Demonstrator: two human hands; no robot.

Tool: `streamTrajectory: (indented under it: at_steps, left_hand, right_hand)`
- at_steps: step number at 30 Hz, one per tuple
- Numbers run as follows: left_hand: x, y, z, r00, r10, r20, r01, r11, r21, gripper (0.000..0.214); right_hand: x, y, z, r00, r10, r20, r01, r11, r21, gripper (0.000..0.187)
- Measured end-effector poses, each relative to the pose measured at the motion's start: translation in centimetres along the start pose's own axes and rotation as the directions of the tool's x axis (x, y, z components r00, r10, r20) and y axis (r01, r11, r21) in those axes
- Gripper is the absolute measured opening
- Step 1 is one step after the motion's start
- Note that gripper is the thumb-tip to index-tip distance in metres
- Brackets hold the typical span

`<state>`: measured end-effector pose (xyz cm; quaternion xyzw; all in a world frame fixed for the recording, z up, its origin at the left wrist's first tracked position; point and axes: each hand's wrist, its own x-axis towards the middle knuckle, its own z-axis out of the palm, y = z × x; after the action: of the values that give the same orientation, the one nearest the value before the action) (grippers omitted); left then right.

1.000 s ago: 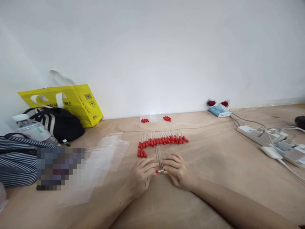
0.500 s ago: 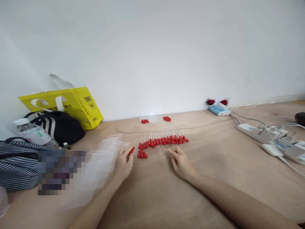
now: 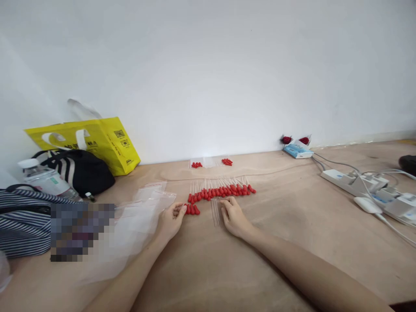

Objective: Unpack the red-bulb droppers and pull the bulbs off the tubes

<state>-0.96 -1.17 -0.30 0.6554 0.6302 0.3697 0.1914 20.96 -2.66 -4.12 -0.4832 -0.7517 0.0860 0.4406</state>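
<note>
My left hand is closed, its fingertips pinching a red rubber bulb at the left end of a short group of loose red bulbs. My right hand has its thumb and fingers pinched over the top of several thin clear tubes lying side by side; one tube seems to be between the fingertips, mostly hidden. Just beyond both hands runs a long row of droppers, their red bulbs towards me and clear stems pointing to the wall.
Clear zip bags are spread left of my left hand. Bagged red-bulbed droppers lie by the wall. A yellow bag, black bag, bottle and striped bag stand left. A power strip with cables lies right.
My left hand has moved slightly right, bringing its red bulb against the loose ones. My right hand has shifted left, its fingertips now over the tops of the clear tubes.
</note>
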Motion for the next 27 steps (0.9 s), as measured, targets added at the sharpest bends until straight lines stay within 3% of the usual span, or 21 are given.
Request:
streamTrajectory:
  at_steps: [7, 12, 16, 21, 24, 27]
  left_hand:
    - [0.2, -1.0, 0.2, 0.997, -0.063, 0.040, 0.068, 0.989, -0.130, 0.035]
    - [-0.2, -0.9, 0.1, 1.000, -0.022, 0.017, 0.023, 0.999, -0.041, 0.035]
    - [-0.5, 0.0, -0.1, 0.979, 0.187, -0.083, -0.174, 0.973, 0.149, 0.030]
    - [0.6, 2.3, 0.2, 0.883, 0.468, 0.038, -0.453, 0.827, 0.333, 0.019]
    - [2.0, 3.6, 0.9, 0.850, 0.511, 0.127, -0.515, 0.760, 0.397, 0.023]
    - [3.1, 4.3, 1.9, 0.858, 0.478, 0.187, -0.508, 0.738, 0.444, 0.031]
  right_hand:
    - [-0.1, -0.1, -0.2, 1.000, -0.012, 0.020, 0.012, 1.000, 0.005, 0.022]
    - [-0.1, 0.4, -1.0, 0.999, 0.010, 0.033, -0.011, 0.999, 0.048, 0.024]
    - [-0.6, 1.1, -2.1, 0.999, 0.026, 0.042, -0.030, 0.995, 0.090, 0.024]
    - [-0.7, 1.3, -2.9, 0.997, 0.008, 0.075, -0.017, 0.993, 0.121, 0.022]
    - [-0.7, 1.2, -2.9, 0.998, 0.006, 0.059, -0.015, 0.990, 0.137, 0.022]
    - [-0.7, 1.2, -2.7, 0.999, 0.022, 0.037, -0.028, 0.987, 0.160, 0.023]
